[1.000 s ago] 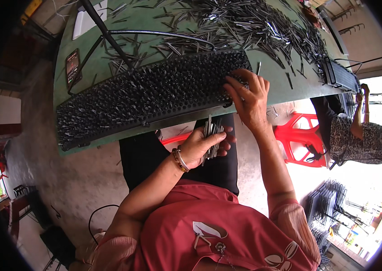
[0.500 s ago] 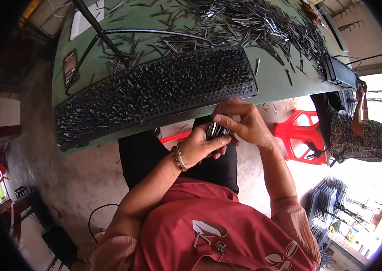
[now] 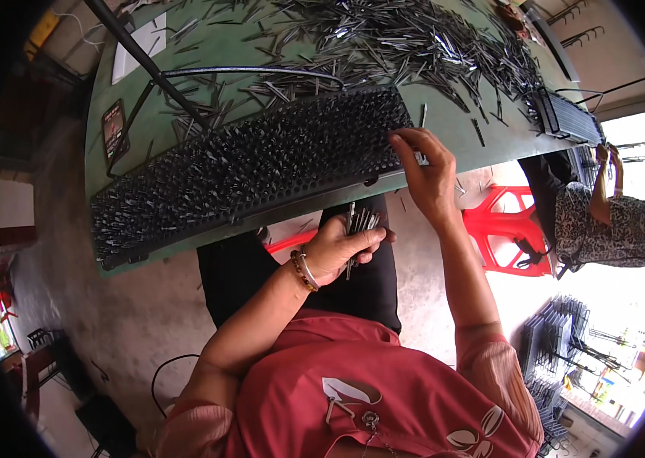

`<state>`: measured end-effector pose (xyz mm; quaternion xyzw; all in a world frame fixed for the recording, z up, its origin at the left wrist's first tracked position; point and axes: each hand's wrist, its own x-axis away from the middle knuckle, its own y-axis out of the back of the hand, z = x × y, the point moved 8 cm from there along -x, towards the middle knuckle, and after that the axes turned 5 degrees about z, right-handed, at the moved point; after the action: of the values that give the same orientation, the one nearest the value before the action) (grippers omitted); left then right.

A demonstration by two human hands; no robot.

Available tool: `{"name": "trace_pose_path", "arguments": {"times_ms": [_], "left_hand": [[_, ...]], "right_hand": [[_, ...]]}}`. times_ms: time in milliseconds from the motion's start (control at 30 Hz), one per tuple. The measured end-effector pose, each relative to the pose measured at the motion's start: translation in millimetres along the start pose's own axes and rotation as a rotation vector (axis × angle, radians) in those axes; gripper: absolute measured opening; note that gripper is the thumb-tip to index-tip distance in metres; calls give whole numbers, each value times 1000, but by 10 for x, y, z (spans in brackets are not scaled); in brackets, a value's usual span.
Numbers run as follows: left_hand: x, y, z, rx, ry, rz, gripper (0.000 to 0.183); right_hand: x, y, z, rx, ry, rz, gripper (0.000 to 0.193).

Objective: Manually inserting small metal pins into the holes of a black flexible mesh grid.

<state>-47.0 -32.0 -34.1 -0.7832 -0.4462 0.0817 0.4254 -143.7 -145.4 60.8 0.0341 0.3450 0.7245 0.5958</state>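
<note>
My left hand [image 3: 341, 248] is closed around a bundle of thin metal rods [image 3: 362, 220], whose ends stick out above and below the fingers. Ahead of it, a long black perforated rack [image 3: 307, 185] lies along the table's near edge, its holes densely filled with small upright rods [image 3: 246, 153]. My right hand [image 3: 431, 172] is at the rack's right end, thumb and forefinger pinched over the holes there. Whatever those fingertips hold is hidden or too small to name.
Loose dark rods [image 3: 445, 53] are heaped and scattered over the green table [image 3: 490, 149]. A black metal frame [image 3: 254, 71] stands behind the rack, and a phone [image 3: 113, 130] lies at left. On the right are a red stool [image 3: 494, 221] and another person [image 3: 612, 225].
My right hand has left the bundle and moved up and forward to the rack's right end. The left hand keeps its hold on the rods, now more exposed.
</note>
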Motion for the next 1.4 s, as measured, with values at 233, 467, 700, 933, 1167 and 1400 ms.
{"name": "trace_pose_path", "arguments": {"times_ms": [233,467,700,933,1167,1400], "left_hand": [[58,29,28,104,42,-42,31],[70,-8,-85,86,-44,-58,26],[69,-108,-132,-57,-44,-5,25],[27,-5,-42,-56,-11,-63,31],[37,-31,10,-49,21,-45,29],[50,0,33,-43,24,-53,29]], "right_hand": [[75,-187,186,389,284,52,20],[165,-94,121,-11,-6,188,20],[456,-328,-156,-508,-417,488,17],[94,158,-184,-272,-308,29,15],[-127,110,-98,-7,10,92,11],[-164,96,-15,40,164,172,11]]}}
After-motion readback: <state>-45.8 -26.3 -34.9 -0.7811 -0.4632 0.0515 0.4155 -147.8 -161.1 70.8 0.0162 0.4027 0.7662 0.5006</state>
